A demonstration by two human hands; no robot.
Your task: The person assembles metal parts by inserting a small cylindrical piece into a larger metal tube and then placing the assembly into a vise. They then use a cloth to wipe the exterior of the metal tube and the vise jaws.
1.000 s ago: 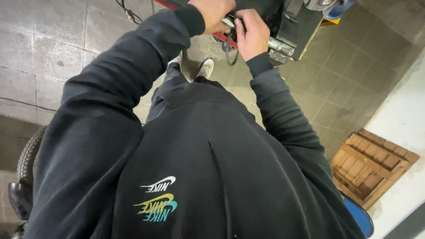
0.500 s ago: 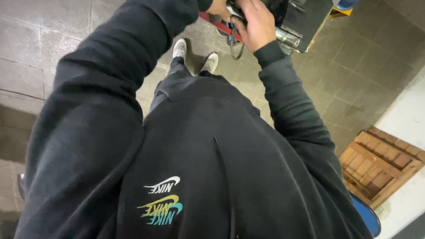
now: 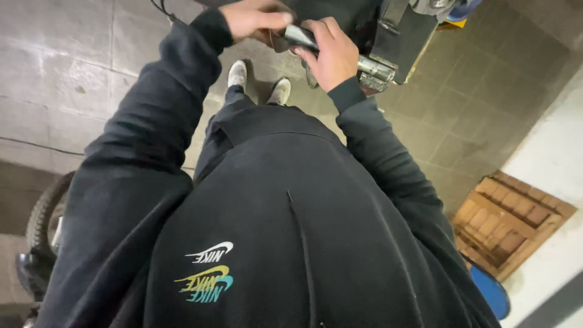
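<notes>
I look down my black sweatshirt to my white shoes (image 3: 238, 73) on a grey tiled floor. Both arms reach forward. My right hand (image 3: 328, 56) is wrapped around a shiny metal bar (image 3: 370, 65) that sticks out of a dark machine (image 3: 404, 36) at the top of the view. My left hand (image 3: 252, 17) is closed on the near end of the same bar, right beside the right hand. What the fingers do there is hidden.
A motorcycle wheel (image 3: 42, 212) stands at the left edge. A wooden pallet (image 3: 507, 222) leans by a white wall on the right, with a blue round object (image 3: 489, 291) below it. A black cable (image 3: 164, 9) runs across the floor at the top.
The view has tipped down and back, so both hands now sit lower in the picture. They stay on the metal bar at the machine.
</notes>
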